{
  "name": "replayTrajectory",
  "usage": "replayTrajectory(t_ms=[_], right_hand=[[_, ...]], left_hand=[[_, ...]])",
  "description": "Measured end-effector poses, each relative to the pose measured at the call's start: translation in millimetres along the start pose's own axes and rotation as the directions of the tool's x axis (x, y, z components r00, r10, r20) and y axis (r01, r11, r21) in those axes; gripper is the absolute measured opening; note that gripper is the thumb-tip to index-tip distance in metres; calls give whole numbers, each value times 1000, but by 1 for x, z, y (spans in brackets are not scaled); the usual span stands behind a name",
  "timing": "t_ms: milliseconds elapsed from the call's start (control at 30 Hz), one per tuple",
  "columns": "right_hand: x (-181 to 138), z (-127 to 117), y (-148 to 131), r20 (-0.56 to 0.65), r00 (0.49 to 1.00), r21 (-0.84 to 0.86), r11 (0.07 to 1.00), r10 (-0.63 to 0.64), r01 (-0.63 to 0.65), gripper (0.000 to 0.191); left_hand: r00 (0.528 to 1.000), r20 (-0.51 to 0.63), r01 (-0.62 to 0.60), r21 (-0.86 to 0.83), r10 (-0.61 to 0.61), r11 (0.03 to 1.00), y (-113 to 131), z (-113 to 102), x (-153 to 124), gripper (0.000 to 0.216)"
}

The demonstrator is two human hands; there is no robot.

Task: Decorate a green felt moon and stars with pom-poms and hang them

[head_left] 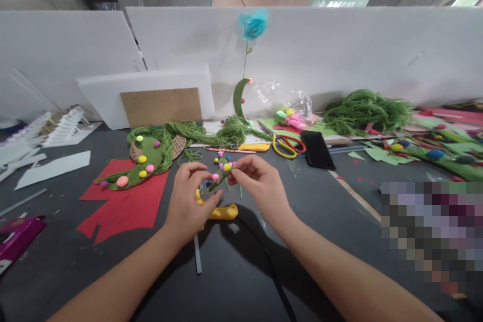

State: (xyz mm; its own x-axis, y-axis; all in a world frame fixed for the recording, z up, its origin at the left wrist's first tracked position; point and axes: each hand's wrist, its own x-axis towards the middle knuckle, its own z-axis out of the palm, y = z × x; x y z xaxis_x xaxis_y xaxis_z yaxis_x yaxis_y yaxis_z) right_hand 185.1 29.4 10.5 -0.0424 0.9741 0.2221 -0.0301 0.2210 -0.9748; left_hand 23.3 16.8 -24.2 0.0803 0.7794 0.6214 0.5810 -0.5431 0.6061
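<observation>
Green piece (222, 178) sits between the hands, above the middle of the dark, smooth table (234, 282); the right hand (258, 181) pinches its 2 o'clock end between thumb and forefinger; the left hand (188, 204) curls round its 8 o'clock end, thumb and forefinger slightly parted, though I cannot tell whether they grip it. It is a slim, tilted strip, dotted with round pom-poms in pink and yellow; whether the dotted green bit just beyond belongs to it, I cannot tell. At 6 o'clock a glossy yellow tool (225, 212) trails a black cord (266, 251); at 8 lies matte red paper (139, 211), jaggedly cut; at 12, stringy green yarn (231, 133) in tangled loops; at 2, loop-handled scissors (286, 156).
</observation>
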Motion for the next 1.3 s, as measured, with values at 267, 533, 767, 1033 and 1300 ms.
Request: replayTrajectory(t_ms=[267,533,767,1033,1300], right_hand=[[0,3,5,19,997,42,996,80,-81,11],[-3,-5,1,154,923,-496,781,-352,380,7],[-19,13,20,786,608,-544,341,-112,767,16],[-23,25,25,679,734,-724,183,16,665,26],[-25,26,32,633,766,-757,297,111,582,31]], left_hand=[[985,-5,170,-198,-174,965,4,-2,5,2],[653,414,704,-641,-634,306,-3,-1,10,18],[690,202,586,-720,-695,372,-23,-14,24,20],[753,142,520,-727,-643,448,-17,-14,23,17],[781,69,479,-703,-620,526,-23,-19,28,17]])
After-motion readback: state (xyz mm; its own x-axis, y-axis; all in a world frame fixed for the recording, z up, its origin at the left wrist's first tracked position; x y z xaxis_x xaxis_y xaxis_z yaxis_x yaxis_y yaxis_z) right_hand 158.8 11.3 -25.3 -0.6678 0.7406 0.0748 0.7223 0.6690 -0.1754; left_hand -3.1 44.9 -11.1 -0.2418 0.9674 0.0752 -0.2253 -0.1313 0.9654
